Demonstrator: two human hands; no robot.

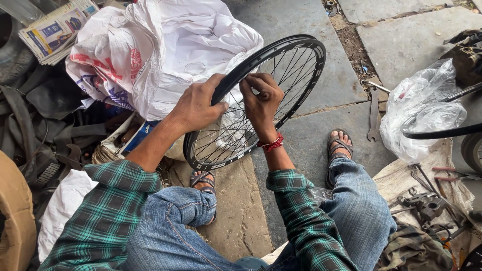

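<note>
Far out to the left of the left hand [197, 106], up in the corner, a stack of folded newspapers [56, 27] lies on dark straps and bags. Just behind that hand bulges a big white plastic sack [165, 45] with red and blue print, its lower folds touching the wheel.

The left hand is closed over the near upper edge of a black bicycle wheel rim [301, 47], palm on top, fingers curled round the far side, thumb toward the spokes [236, 135]. The rim stands tilted, its low end just beyond a sandalled foot [203, 181] on the stone floor [326, 125], its high end well up and to the right of both hands.

Right beside the left hand, nearly touching it, the right hand [261, 103] is bunched tight, fingertips pinched on something small at the inner edge of the rim; what it pinches is too small to tell. A red thread band [272, 144] circles that wrist. Both sleeves are green plaid, above blue jeans.

To the right of the right hand lies a flat spanner [373, 118] on the floor, then a crumpled clear plastic bag [422, 113] with another black rim [442, 131] resting against it. Lower right, near the knee, pliers and metal tools [429, 203] sit on a cloth.
</note>
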